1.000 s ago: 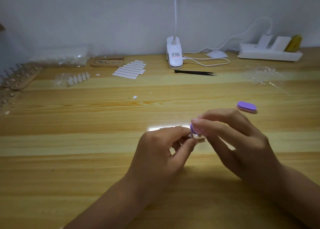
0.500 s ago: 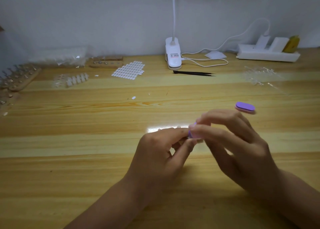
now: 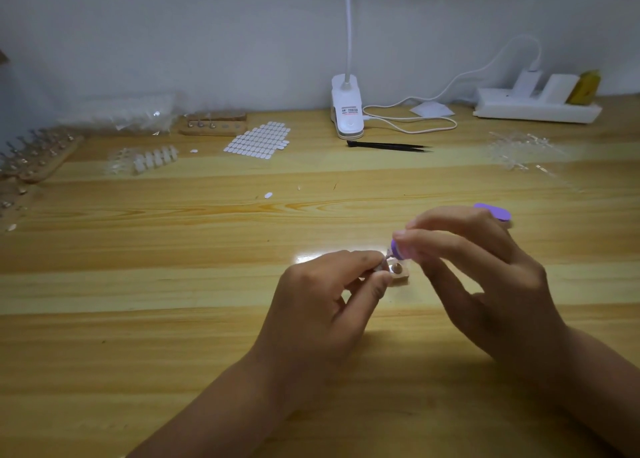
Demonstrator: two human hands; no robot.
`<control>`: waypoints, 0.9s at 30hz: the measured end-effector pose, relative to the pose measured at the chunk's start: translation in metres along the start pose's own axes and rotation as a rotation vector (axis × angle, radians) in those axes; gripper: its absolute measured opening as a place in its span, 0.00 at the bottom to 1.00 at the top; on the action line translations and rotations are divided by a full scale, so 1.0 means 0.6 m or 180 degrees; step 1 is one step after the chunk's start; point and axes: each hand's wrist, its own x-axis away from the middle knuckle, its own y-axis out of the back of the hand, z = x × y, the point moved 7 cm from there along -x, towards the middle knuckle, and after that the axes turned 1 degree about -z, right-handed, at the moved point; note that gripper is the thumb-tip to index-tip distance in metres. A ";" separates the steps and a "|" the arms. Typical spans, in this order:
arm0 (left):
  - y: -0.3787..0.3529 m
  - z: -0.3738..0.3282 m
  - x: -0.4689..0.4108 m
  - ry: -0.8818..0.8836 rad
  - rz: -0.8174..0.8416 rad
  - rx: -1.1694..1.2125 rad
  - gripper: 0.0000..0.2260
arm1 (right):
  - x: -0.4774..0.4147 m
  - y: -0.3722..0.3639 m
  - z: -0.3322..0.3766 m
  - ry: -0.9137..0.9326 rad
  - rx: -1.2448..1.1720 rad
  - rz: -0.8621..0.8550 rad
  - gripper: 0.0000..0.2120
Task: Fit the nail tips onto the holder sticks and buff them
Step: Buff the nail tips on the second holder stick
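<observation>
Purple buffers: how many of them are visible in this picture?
2. One buffer is pinched in the right hand, near the middle. The other buffer lies on the table just behind that hand, partly covered by it.

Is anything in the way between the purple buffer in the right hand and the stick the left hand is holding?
Nothing visible. The right hand pinches the purple buffer close up to the tip of the holder stick that the left hand grips; no object shows between them.

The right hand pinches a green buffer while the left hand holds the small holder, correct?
No: the head view shows the buffer in the right hand is purple, not green. The left hand does hold the small holder.
</observation>
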 end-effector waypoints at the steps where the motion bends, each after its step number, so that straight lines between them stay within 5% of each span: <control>1: 0.000 0.001 0.000 -0.0003 0.0015 -0.0014 0.06 | 0.002 -0.004 0.005 0.0045 -0.0066 0.0034 0.13; 22: 0.003 -0.001 -0.002 0.0104 -0.0035 0.0197 0.06 | 0.009 -0.011 0.023 0.0223 -0.0142 0.0048 0.12; 27: 0.004 0.002 -0.002 0.0222 -0.0122 0.0195 0.06 | 0.000 0.011 -0.037 -0.0395 0.0144 -0.0129 0.12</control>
